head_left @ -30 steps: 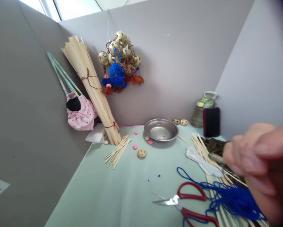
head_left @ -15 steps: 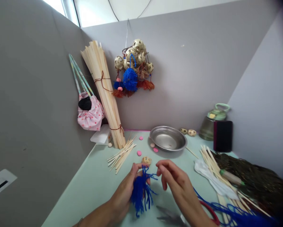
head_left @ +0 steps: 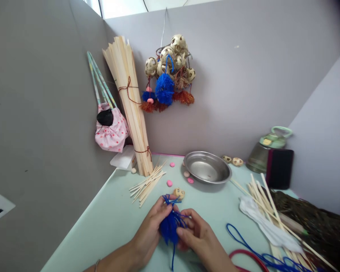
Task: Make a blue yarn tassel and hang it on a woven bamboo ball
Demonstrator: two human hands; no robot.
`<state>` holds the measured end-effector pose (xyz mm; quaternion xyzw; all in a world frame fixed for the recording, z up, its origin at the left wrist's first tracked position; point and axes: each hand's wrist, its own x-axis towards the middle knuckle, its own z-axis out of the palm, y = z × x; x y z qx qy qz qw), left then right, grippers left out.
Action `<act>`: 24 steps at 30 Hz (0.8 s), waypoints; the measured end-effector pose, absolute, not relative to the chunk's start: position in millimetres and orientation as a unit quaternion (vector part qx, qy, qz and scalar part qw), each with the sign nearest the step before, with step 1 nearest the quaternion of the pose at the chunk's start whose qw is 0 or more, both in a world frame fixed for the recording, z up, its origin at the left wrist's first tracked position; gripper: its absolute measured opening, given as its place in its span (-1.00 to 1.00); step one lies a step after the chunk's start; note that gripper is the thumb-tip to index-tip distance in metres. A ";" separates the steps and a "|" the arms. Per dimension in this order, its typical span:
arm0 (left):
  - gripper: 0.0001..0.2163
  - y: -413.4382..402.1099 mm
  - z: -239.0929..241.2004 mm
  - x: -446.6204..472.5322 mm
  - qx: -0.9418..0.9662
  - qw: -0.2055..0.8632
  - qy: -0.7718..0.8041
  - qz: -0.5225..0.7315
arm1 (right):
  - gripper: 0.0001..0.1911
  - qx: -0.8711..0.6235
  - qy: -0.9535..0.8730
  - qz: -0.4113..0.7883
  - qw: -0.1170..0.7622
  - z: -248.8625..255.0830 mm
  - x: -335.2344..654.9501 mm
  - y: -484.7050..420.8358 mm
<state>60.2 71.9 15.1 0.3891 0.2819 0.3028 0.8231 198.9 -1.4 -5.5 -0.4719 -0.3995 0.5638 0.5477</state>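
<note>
Both of my hands meet low in the middle of the view around a blue yarn tassel [head_left: 169,225]. My left hand [head_left: 149,232] grips the tassel's upper part, thumb and fingers closed near its knotted top. My right hand [head_left: 198,236] pinches the tassel's strands from the right side. Loose ends of the yarn hang down toward the lower edge. A small woven bamboo ball [head_left: 179,193] lies on the pale green table [head_left: 113,219] just beyond my fingertips.
A steel bowl [head_left: 207,167], pink beads [head_left: 169,183] and loose bamboo strips [head_left: 147,182] lie further back. A tied bundle of bamboo slats [head_left: 130,102] leans in the corner beside a pink bag [head_left: 111,132]. Red-handled scissors [head_left: 247,257], blue cord, white cloth [head_left: 267,226] and sticks lie to the right.
My right hand came from the far right to the centre and closed on the tassel, which my left hand brought into view. The camera has shifted, so the scene sits further right.
</note>
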 end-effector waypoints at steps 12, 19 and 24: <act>-0.60 73.4 12.6 56.3 0.507 0.764 0.257 0.304 | -0.59 -0.538 -0.374 0.485 0.579 -1.0 209.1 0.7; -0.55 74.3 9.5 56.3 0.518 0.751 0.288 0.290 | -0.63 -0.545 -0.413 0.472 0.556 1.1 204.9 -2.7; -0.66 85.5 6.9 56.1 0.487 0.738 0.339 0.322 | -0.64 -0.548 -0.393 0.471 0.568 8.6 208.3 -2.5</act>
